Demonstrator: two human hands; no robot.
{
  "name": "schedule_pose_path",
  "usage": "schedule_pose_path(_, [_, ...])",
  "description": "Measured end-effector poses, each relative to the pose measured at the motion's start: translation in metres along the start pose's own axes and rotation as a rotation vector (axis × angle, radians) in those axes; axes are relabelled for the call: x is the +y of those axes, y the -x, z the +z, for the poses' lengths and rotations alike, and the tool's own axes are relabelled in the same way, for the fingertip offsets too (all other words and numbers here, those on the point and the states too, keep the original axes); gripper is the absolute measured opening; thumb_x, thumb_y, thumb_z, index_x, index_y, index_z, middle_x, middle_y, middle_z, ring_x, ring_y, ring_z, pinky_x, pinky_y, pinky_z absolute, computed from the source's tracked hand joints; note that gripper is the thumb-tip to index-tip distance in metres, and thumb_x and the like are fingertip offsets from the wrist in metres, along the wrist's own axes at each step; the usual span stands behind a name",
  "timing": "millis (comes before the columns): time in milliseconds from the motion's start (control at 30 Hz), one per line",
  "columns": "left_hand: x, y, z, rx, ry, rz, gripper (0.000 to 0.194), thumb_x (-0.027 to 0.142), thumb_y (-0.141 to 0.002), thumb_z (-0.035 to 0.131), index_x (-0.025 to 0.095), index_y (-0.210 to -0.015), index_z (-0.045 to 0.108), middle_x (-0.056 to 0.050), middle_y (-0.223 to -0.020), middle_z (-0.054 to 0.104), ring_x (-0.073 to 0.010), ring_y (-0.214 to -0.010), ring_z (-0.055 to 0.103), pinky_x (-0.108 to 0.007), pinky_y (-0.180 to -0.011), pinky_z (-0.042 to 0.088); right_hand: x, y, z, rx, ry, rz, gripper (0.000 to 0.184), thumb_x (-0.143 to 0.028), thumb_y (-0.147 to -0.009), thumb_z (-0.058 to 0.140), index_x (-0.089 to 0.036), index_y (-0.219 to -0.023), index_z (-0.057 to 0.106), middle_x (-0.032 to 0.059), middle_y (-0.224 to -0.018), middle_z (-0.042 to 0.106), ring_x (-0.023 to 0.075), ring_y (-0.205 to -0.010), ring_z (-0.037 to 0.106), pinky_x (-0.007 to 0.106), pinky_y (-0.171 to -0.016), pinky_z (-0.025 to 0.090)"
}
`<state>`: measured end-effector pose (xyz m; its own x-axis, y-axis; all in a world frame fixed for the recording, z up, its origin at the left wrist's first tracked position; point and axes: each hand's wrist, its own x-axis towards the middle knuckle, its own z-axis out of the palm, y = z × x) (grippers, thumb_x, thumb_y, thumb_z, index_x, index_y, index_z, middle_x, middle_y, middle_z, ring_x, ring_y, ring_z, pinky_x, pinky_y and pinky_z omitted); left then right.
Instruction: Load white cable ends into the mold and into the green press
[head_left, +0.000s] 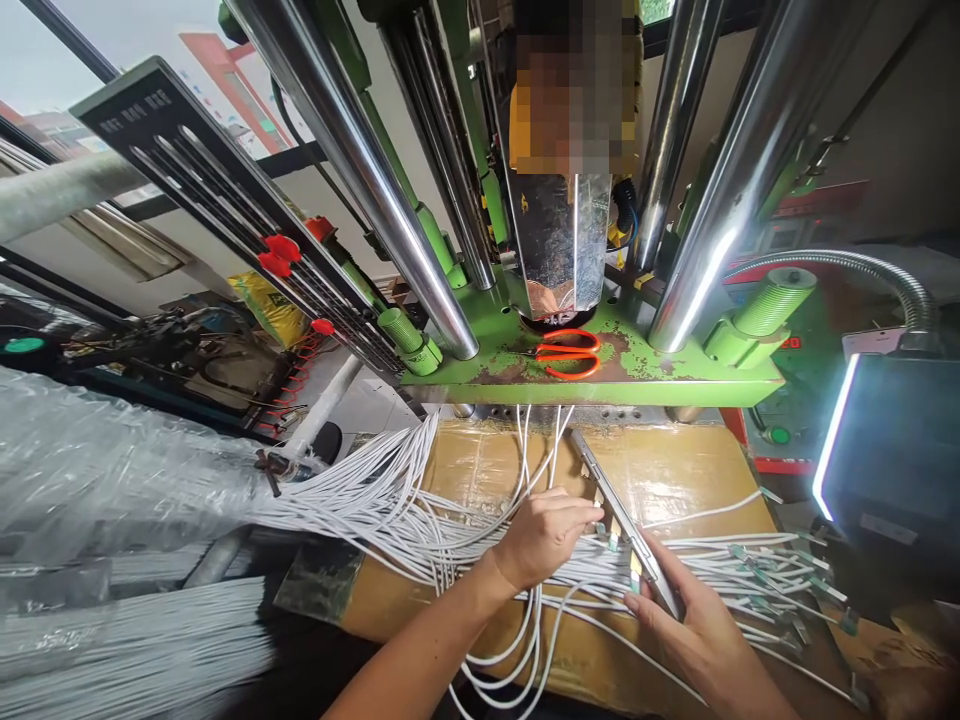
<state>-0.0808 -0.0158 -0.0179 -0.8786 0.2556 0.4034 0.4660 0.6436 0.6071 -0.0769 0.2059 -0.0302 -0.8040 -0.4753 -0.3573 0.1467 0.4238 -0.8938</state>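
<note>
Overhead and behind everything, the green press (487, 378) stands over the desk (694, 460), whose taped brown cover probably gives the cables a smooth bed. Clear plastic wrap (150, 470) bunches much of the white cables (375, 510) at the left, likely to stop them tangling, while many loose ends fan out at the right. Above this spread, the metal bar (615, 500) is held steeply tilted, its connector-bearing side turned left, apparently so that side is easy to reach. The right hand (697, 620) grips its lower end, thumb against fingers, steadying it. The left hand (544, 535) is narrowed, fingertips at the bar; whether they pinch anything, I cannot tell. Orange-handled scissors (570, 353) rest on the press's ledge, seemingly parked clear of the cables. Small connectors (635, 578) sit along the bar, perhaps seated there to keep them aligned.
</note>
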Motion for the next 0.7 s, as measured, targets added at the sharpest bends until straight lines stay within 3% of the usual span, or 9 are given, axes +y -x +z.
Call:
schedule_pose_path(133, [-0.001,-0.003,0.000,-0.018,0.044,-0.057,0.026,0.010,-0.087,0.052,0.017,-0.101,0.073,-0.005,-0.097,0.076,-0.0176,-0.084,0.068,-0.031,-0.077,0.055,0.002,-0.001,0.001,0.030,-0.024,0.004,0.069,-0.044,-0.084,0.059,-0.016,-0.144,0.037,0.0083,-0.123,0.063,0.0289,-0.119,0.053,0.029,-0.080,0.051])
schedule_pose_path(233, [0.002,-0.008,-0.009,0.001,0.171,-0.258,0.021,0.011,-0.082,0.059,0.018,-0.092,0.076,-0.006,-0.093,0.076,-0.0189,-0.085,0.068,-0.032,-0.081,0.053,0.003,0.000,0.000,0.043,-0.074,0.007,0.068,-0.042,-0.082,0.062,-0.019,-0.143,0.041,0.0058,-0.111,0.069,0.0286,-0.112,0.058,0.029,-0.080,0.052])
schedule_pose_path(333, [0.006,-0.010,-0.026,0.021,0.586,-0.584,0.019,0.023,-0.081,0.066,0.015,-0.096,0.076,-0.010,-0.101,0.073,-0.0197,-0.091,0.065,-0.031,-0.085,0.050,0.000,0.000,-0.001,0.050,-0.065,0.022,0.068,-0.041,-0.080,0.063,-0.017,-0.141,0.044,0.0068,-0.112,0.068,0.0291,-0.115,0.057,0.030,-0.085,0.051])
schedule_pose_path(433, [0.004,-0.005,-0.038,0.089,1.117,-0.738,0.032,0.033,-0.085,0.065,0.012,-0.107,0.072,-0.011,-0.098,0.070,-0.0156,-0.087,0.062,-0.026,-0.085,0.048,-0.003,0.000,-0.002,0.051,-0.043,0.032,0.071,-0.041,-0.077,0.062,-0.014,-0.140,0.044,0.0089,-0.128,0.062,0.0294,-0.123,0.051,0.031,-0.097,0.045])
schedule_pose_path(533, [-0.002,-0.001,-0.037,0.213,1.377,-0.828,0.031,0.034,-0.080,0.072,0.012,-0.102,0.074,-0.005,-0.076,0.063,-0.0084,-0.064,0.056,-0.020,-0.062,0.046,-0.005,0.000,-0.002,0.015,-0.028,0.045,0.073,-0.041,-0.078,0.060,-0.012,-0.141,0.041,0.0101,-0.129,0.061,0.0296,-0.130,0.044,0.032,-0.102,0.041])
schedule_pose_path(600, [-0.006,-0.003,-0.035,0.296,1.415,-0.880,0.029,0.030,-0.074,0.078,0.013,-0.097,0.074,-0.001,-0.069,0.057,-0.0037,-0.053,0.047,-0.015,-0.046,0.033,-0.004,0.000,-0.002,0.016,-0.023,0.045,0.074,-0.042,-0.077,0.060,-0.011,-0.142,0.041,0.0103,-0.133,0.058,0.0291,-0.131,0.043,0.031,-0.103,0.040])
schedule_pose_path(700, [-0.006,-0.008,-0.034,0.372,1.408,-0.851,0.032,0.030,-0.074,0.078,0.013,-0.101,0.073,0.000,-0.072,0.055,-0.0016,-0.053,0.041,-0.013,-0.045,0.028,-0.001,0.000,-0.001,0.027,-0.016,0.054,0.078,-0.044,-0.077,0.059,-0.007,-0.142,0.039,0.0130,-0.132,0.058,0.0298,-0.122,0.051,0.030,-0.093,0.046])
